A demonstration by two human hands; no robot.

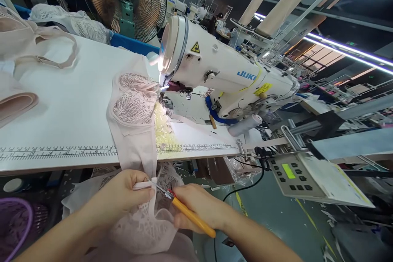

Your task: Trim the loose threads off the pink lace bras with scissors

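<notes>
The left hand (123, 194) pinches a pale strap (145, 185) beside an orange-handled tool (194, 217) in the right hand (199, 201).

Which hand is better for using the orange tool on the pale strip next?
Probably the right hand: it holds the orange tool, with the metal end close to the pale strip. The left hand pinches that strip.

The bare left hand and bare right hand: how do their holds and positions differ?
The left hand pinches a pale pink fabric strip, while the right hand grips an orange-handled metal tool. The left hand is nearer the purple plastic basket; the right hand is nearer the grey control panel. Both are bare.
</notes>
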